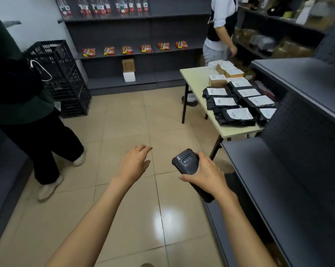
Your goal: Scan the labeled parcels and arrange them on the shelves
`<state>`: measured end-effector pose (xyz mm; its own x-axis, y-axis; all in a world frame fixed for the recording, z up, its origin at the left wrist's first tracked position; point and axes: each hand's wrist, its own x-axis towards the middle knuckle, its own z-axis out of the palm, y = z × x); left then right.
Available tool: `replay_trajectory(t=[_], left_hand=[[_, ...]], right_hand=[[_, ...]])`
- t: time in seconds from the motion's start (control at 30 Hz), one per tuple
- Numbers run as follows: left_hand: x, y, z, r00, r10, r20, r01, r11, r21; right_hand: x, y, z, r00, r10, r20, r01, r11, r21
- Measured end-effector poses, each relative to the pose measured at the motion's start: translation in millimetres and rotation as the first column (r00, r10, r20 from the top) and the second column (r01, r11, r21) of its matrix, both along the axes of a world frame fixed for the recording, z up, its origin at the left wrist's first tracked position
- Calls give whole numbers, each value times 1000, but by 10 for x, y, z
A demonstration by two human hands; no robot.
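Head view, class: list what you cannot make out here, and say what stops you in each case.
- Scanner screen: faces away, and the right hand covers its lower body.
- Parcel labels on the table: print too small and blurred.
- Nearest right parcel: partly hidden behind the shelf.
- Person at the top: cut off by the top edge.

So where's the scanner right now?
The black handheld scanner is gripped in the person's right hand, low in the head view over the tiled floor, just left of the grey shelf and below the parcel table.
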<state>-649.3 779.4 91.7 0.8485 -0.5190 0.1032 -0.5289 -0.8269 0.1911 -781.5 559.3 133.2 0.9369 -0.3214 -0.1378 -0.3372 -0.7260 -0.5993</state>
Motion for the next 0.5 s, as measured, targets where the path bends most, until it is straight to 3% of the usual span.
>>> replay_trajectory(t=[0.23,0.5], left_hand=[[1884,-138,-156,999,24,-47,-27,998,-62],[4210,-781,-64,990,-123,-66,126,991,46]], right_hand=[[1683,-207,-259,1000,-20,-19,20,1000,-13],[3822,-631,-188,990,-135,-28,136,991,19]])
